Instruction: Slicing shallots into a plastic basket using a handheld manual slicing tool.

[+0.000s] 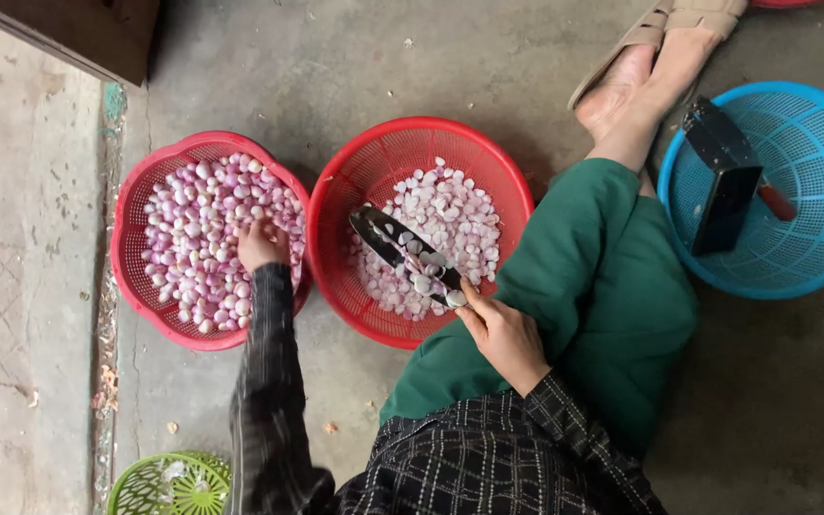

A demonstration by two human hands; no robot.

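Observation:
My left hand (pixel 261 244) reaches into a red basket (pixel 135 238) heaped with pink-purple shallots (pixel 202 238), fingers curled down among them; what it grips is hidden. My right hand (pixel 503 329) holds a dark knife (pixel 402 253) by its handle. The blade lies across a second red basket (pixel 512 186) of pale cut shallot pieces (pixel 455 224), and several pieces rest on the blade.
A blue basket (pixel 813 257) at the right holds a black slicer tool (pixel 722 176) with a red handle. My green trouser leg (pixel 603 286) and sandalled foot (pixel 655 57) stretch across the concrete floor. A green basket (pixel 174 484) sits at bottom left. Peel scraps line the floor crack.

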